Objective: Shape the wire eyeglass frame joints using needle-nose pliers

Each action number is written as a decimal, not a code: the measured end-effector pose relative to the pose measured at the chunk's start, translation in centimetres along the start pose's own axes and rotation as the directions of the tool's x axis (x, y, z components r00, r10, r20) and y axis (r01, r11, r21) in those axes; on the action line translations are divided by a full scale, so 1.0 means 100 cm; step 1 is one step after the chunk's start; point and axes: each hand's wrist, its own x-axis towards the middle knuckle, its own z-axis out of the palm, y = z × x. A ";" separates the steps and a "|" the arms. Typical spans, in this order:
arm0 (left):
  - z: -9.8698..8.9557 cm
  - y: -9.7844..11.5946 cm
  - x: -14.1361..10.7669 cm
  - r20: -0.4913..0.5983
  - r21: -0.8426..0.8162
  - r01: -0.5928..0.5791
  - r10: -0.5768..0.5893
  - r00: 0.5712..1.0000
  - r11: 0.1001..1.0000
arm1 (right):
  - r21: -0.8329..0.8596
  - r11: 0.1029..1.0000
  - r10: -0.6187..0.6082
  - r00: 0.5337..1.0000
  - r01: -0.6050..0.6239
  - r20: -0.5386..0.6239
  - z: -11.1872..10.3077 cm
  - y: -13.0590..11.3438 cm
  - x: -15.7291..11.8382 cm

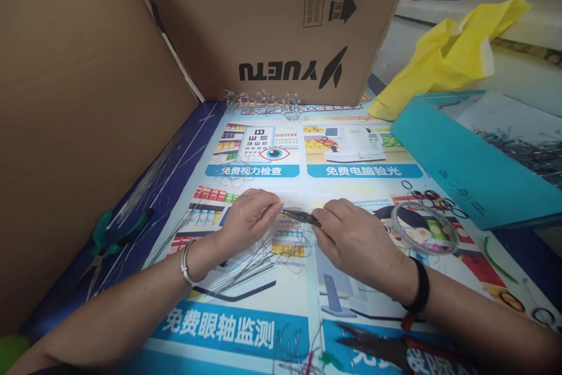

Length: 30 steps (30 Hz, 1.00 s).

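Note:
My right hand [351, 234] is wrapped round needle-nose pliers [301, 216], whose jaws point left. Their tips reach the pinched fingers of my left hand [250, 217]. Between those fingers is something thin, most likely wire, though I cannot make it out clearly. Thin wire [292, 249] loops under and between both hands, over the printed poster sheet [309, 281]. A bundle of straight wires [246, 269] lies below my left wrist. Close to my right hand sits a clear round dish [395, 229], with several dark rings [432, 195] behind it.
Cardboard panels [263, 24] wall off the back and left. Green-handled pliers [105, 240] lie at left beside long wires [153, 179]. Dark scissors [373, 343] lie in front. A teal box [474, 170] with wire pieces and a yellow bag [452, 53] stand at right. Wire pieces [290, 105] sit at the back.

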 end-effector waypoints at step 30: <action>-0.002 0.013 -0.003 0.030 0.170 -0.155 0.152 0.988 0.973 | -0.288 0.955 -0.049 0.996 0.069 0.077 -0.012 -0.017 -0.006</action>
